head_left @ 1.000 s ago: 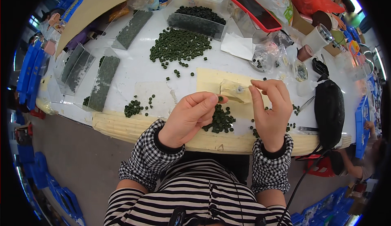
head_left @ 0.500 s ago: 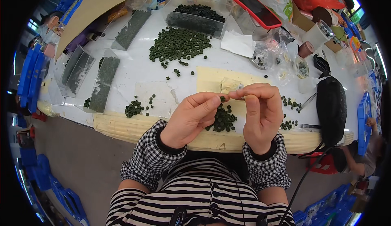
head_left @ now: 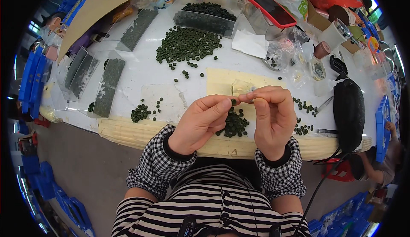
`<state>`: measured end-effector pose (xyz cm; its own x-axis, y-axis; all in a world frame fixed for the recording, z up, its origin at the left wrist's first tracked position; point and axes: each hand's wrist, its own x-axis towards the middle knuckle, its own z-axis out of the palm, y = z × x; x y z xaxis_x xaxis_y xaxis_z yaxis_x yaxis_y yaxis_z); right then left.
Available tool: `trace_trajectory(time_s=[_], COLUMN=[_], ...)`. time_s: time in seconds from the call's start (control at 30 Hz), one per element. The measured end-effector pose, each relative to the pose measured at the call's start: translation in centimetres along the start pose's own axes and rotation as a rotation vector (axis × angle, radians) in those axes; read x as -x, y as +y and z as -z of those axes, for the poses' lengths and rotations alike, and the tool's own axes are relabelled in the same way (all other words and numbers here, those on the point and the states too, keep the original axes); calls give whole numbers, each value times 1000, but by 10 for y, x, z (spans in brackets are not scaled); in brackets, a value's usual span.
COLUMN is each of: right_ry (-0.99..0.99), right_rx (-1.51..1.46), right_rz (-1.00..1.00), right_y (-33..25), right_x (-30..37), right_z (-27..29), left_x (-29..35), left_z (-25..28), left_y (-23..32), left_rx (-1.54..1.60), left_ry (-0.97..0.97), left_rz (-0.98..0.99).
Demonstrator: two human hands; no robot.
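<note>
Since the earlier frame our right hand (head_left: 273,117) had drawn in to the left hand (head_left: 200,124); both pinched one dark green disc (head_left: 233,102) mid-frame, fingertips closed, above the pile (head_left: 234,124) on the desk (head_left: 141,72).

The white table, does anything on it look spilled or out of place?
Yes. Dark green tablets lie loose in a wide heap on the white table, with strays scattered toward the hands. Smaller clusters sit near the front edge and right of the right hand. Nothing looks damaged.
</note>
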<state>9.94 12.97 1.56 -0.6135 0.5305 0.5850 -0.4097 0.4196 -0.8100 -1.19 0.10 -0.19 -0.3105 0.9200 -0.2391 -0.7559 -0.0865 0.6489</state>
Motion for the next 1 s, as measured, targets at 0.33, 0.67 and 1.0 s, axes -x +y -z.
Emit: trace_trajectory(time_s=[0.33,0.67,1.0], right_ry=[163,-23,-109], right_rx=[387,821,487], right_rz=[81,154,183], right_y=[2,8,-4], right_x=[-9,-14,-3], right_z=[21,22,10], left_x=[0,3,2], left_z=[-4,-4,-4], left_y=[0,-6,-7], left_rx=[-145,-582,-573], left_ry=[120,234,245], left_rz=[-182,-556,-608])
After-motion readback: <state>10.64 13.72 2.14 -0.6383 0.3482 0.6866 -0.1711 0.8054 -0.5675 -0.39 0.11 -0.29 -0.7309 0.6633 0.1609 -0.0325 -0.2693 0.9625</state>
